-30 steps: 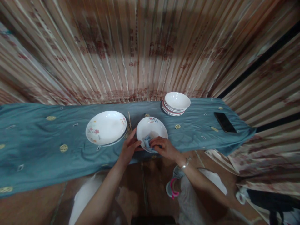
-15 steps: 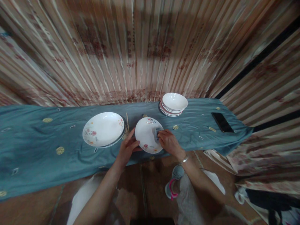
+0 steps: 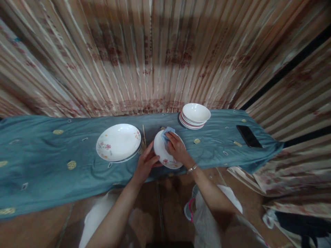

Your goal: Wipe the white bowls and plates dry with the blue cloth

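Note:
A white plate with a floral pattern [image 3: 165, 155] is tilted up near the front edge of the cloth-covered table. My left hand [image 3: 147, 162] grips its left rim, thumb on the face and fingers underneath. In my right hand [image 3: 176, 146] is a light blue cloth [image 3: 167, 132], pressed against the upper part of the plate. To the left lie larger flowered plates [image 3: 120, 143], stacked. Thin wooden chopsticks [image 3: 144, 134] lie between that stack and my left hand, partly hidden.
Several stacked white bowls [image 3: 196, 113] stand at the back right. A black phone [image 3: 248, 136] lies at the right end of the teal tablecloth [image 3: 51, 165]. A pleated curtain [image 3: 129, 69] hangs behind the table.
My right hand has moved the cloth from the plate's right side up and left to its upper rim. The left hand keeps its hold. The view has shifted slightly.

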Demonstrator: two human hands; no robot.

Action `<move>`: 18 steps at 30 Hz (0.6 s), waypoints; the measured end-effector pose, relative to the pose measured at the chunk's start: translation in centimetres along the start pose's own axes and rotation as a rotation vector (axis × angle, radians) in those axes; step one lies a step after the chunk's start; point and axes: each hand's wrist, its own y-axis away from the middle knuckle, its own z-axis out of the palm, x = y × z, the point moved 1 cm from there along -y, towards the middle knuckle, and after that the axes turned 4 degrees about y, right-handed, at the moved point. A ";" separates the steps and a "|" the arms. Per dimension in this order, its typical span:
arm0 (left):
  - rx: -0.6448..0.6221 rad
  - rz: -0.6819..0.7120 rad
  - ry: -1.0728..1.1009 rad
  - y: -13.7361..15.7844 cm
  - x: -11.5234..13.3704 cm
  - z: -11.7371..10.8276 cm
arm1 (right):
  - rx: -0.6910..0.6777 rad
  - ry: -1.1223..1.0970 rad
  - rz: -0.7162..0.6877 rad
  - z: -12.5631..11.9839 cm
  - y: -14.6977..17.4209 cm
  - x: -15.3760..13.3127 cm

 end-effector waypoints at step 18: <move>0.025 0.007 0.061 -0.3 -0.6 -0.4 | -0.250 -0.828 0.068 -0.6 1.6 -4.5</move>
